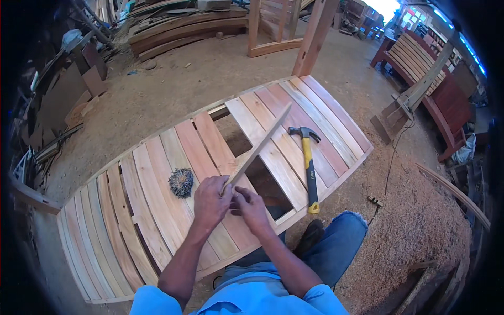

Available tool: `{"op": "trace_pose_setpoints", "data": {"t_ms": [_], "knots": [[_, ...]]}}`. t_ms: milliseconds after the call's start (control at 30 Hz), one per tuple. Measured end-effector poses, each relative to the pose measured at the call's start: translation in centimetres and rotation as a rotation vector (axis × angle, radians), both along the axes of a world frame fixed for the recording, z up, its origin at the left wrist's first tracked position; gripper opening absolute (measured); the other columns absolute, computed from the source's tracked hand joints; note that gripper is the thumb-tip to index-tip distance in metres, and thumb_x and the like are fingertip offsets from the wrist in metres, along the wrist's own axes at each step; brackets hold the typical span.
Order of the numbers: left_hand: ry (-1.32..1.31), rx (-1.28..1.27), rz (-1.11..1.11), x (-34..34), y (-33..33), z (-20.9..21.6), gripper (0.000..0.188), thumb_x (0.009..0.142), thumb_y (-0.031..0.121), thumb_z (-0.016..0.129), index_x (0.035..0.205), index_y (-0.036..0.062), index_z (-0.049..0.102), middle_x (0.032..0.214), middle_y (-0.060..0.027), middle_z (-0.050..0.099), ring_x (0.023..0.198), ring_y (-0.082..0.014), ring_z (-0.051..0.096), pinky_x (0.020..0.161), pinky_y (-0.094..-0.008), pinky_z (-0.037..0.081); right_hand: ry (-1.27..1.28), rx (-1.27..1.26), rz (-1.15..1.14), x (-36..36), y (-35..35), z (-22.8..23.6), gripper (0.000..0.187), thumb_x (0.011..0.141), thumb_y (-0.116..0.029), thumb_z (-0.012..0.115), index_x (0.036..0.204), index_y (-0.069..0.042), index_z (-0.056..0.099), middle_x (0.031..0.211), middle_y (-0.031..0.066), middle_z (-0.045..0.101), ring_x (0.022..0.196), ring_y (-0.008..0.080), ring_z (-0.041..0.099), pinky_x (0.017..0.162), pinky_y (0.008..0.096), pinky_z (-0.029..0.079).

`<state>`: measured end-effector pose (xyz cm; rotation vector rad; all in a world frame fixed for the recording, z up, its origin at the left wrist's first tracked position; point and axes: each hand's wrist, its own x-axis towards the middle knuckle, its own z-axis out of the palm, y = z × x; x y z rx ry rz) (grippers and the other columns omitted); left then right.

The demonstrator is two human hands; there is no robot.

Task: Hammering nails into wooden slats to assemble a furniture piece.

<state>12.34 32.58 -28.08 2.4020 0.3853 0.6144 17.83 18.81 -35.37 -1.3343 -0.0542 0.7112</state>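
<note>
A long panel of wooden slats [149, 168] lies slantwise in front of me, with one wide gap right of its middle. My left hand [211, 202] is closed around the near end of a narrow wooden strip [261, 144], which points up and to the right above the gap. Close against it, my right hand [251, 210] has its fingers bent together near that same end; what they pinch is hidden. A claw hammer [308, 168] with a yellow and black handle rests on the slats to the right. Left of my hands sits a heap of nails [181, 182].
An upright wooden post [315, 39] stands at the panel's far edge. Stacked boards [189, 31] lie at the back. Slatted benches [417, 60] are at far right, wood shavings [409, 226] cover the floor nearer, and a cable [391, 160] runs across it.
</note>
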Motion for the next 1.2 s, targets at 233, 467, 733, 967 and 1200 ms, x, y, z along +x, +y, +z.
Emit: {"op": "trace_pose_setpoints", "data": {"t_ms": [233,467,733,967,1200], "knots": [[0.041,0.104,0.003,-3.2,3.8,-1.5,0.023,0.097,0.013,0.079,0.118,0.0018,0.080,0.108,-0.0191,0.078,0.102,-0.0384,0.074,0.093,-0.0485,0.059,-0.947,-0.378,-0.111,5.7,-1.5,3.6,0.037,0.102,-0.005,0.075,0.140,-0.007,0.074,0.118,0.0161,0.076,0.098,0.0247,0.076,0.086,0.0353,0.063],[-0.048,0.180,0.175,-5.1,3.1,-2.4,0.023,0.095,0.013,0.083,0.116,0.0050,0.081,0.106,-0.0154,0.079,0.098,-0.0354,0.075,0.090,-0.0450,0.060,-1.632,-0.517,0.229,6.3,1.2,4.6,0.048,0.090,-0.007,0.079,0.136,-0.022,0.079,0.153,0.0131,0.062,0.148,0.0393,0.053,0.122,0.0495,0.048],[-0.220,-0.125,0.425,-6.6,7.2,-1.4,0.018,0.102,0.006,0.073,0.119,0.0035,0.080,0.111,-0.0166,0.078,0.102,-0.0315,0.076,0.094,-0.0396,0.060,-1.603,-0.474,0.257,4.7,0.9,2.3,0.053,0.093,-0.002,0.075,0.142,-0.023,0.077,0.157,0.0154,0.062,0.154,0.0441,0.051,0.124,0.0512,0.049],[0.028,-0.531,0.348,-8.0,15.7,-3.5,0.027,0.104,0.010,0.075,0.128,-0.0020,0.079,0.111,-0.0082,0.080,0.099,-0.0149,0.072,0.093,-0.0307,0.057,-1.572,-0.450,0.260,4.8,2.3,1.7,0.059,0.090,0.003,0.071,0.144,-0.022,0.076,0.159,0.0167,0.060,0.156,0.0459,0.048,0.128,0.0534,0.046],[0.023,-0.685,0.349,-6.9,15.6,-4.0,0.023,0.103,0.013,0.077,0.122,-0.0005,0.081,0.101,-0.0019,0.078,0.092,-0.0104,0.069,0.084,-0.0276,0.055,-1.539,-0.430,0.233,4.9,1.9,1.3,0.062,0.088,0.004,0.070,0.144,-0.023,0.076,0.161,0.0153,0.059,0.157,0.0448,0.047,0.129,0.0533,0.045]]}}
